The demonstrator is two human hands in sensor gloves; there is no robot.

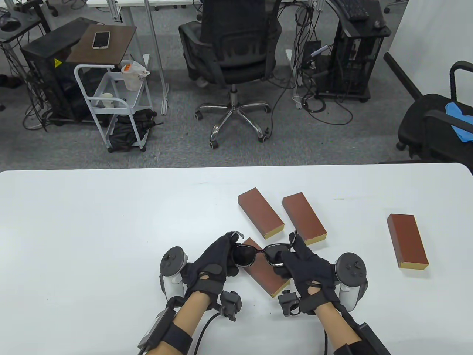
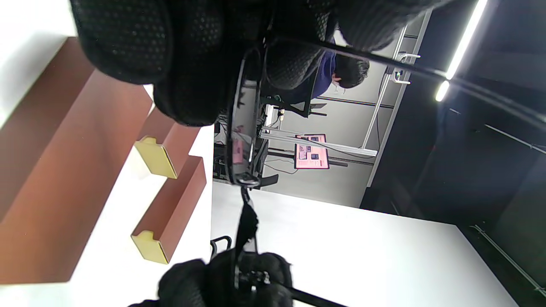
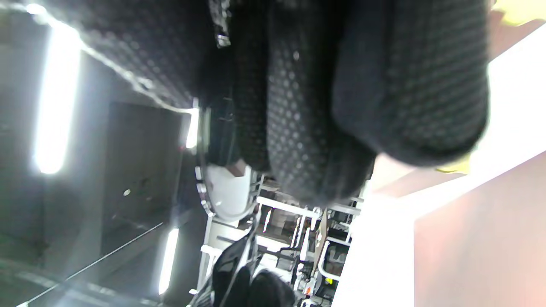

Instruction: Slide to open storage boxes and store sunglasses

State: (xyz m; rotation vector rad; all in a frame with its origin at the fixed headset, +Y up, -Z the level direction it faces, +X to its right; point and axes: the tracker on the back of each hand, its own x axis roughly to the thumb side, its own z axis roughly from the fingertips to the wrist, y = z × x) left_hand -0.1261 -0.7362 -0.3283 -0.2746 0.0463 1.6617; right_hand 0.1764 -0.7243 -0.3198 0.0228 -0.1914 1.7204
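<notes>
White desk carries four brown storage boxes; near them, sunglasses are gripped by the left hand and right hand.

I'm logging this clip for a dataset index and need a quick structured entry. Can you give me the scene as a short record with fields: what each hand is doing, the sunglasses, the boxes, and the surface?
left hand: left hand grips the sunglasses at their left lens end
right hand: right hand grips their right lens end
sunglasses: sunglasses, dark lenses, held above the nearest box
boxes: four brown storage boxes, all look closed; nearest box under the hands, two middle boxes side by side, far-right box apart
surface: white table
task stage: sunglasses not yet stored
</notes>
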